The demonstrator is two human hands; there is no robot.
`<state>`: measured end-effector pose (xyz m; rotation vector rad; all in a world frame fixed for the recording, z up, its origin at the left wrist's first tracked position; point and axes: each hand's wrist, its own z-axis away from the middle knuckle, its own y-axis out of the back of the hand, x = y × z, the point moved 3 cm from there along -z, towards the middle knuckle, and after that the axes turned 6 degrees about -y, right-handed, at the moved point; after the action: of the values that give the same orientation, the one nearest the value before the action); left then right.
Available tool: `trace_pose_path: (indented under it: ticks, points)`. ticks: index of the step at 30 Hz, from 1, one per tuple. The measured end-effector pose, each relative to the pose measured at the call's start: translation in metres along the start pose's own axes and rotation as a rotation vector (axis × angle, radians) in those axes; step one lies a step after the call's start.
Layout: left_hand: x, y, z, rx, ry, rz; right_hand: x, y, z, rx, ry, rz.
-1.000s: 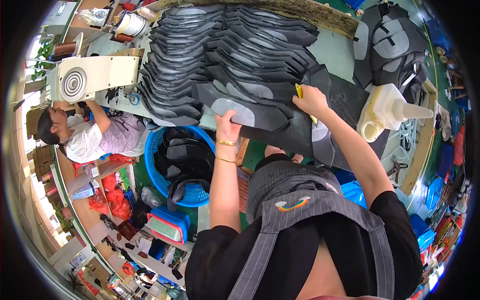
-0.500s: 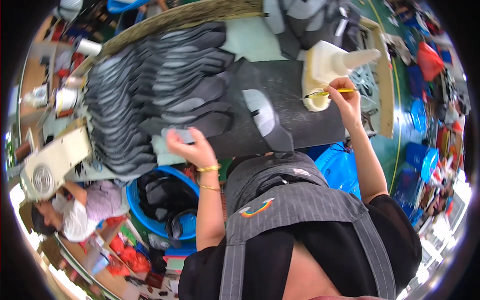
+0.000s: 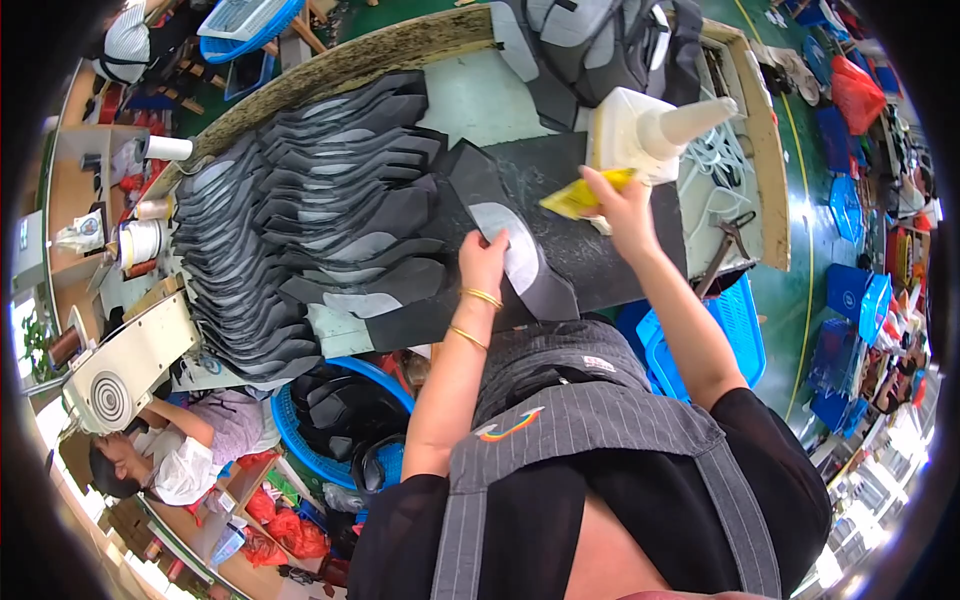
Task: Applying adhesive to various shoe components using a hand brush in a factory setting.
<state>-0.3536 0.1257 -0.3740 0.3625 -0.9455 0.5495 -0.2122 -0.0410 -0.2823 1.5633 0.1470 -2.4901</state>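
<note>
The left hand [image 3: 482, 266] is at the piece [image 3: 520, 252], a dark curved shape with a pale patch, which lies slantwise on the black board [image 3: 618, 262]. Its fingertips touch the piece's left edge beside the patch; the undersides are hidden, so whether they pinch the piece or only press on it cannot be told. The right hand [image 3: 629, 215] is closed around a flat yellow tool [image 3: 572, 199], whose blurred end points left, above the board and just off the piece. Right behind that hand stands the bottle [image 3: 622, 128], white, with its cone spout tilted to the right.

The step in hand looks to be one of steadying the piece while the tool is held ready beside it. To bring tool and patch together, the right hand would need a short, low sweep leftward, with the left fingertips kept clear and the piece held flat.

The piece's lower end lies close to the board's near edge, against the apron [image 3: 585, 430], so there is little room that way. To the left, rows of overlapping pieces [image 3: 350, 200] reach the board; to the right, the bottle and a tangle of pale cords [image 3: 716, 165] crowd the corner. The easiest room seems to be the bare board between piece and bottle, while the wooden rail [image 3: 340, 92] bounds the table's far side.
</note>
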Motion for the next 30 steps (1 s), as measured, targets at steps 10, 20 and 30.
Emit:
trace_pose_path:
  ticks: [10,20,30]
  points:
    - [-0.016,-0.002,0.006,-0.101,0.009,0.388,0.004,-0.087,-0.083,0.033,0.340,0.523]
    - [0.038,0.001,0.047,-0.146,0.207,0.451,0.003,0.023,0.005,-0.181,-0.094,0.249]
    - [0.003,0.003,-0.017,-0.103,-0.039,0.311,0.058,-0.059,-0.034,-0.110,0.228,0.178]
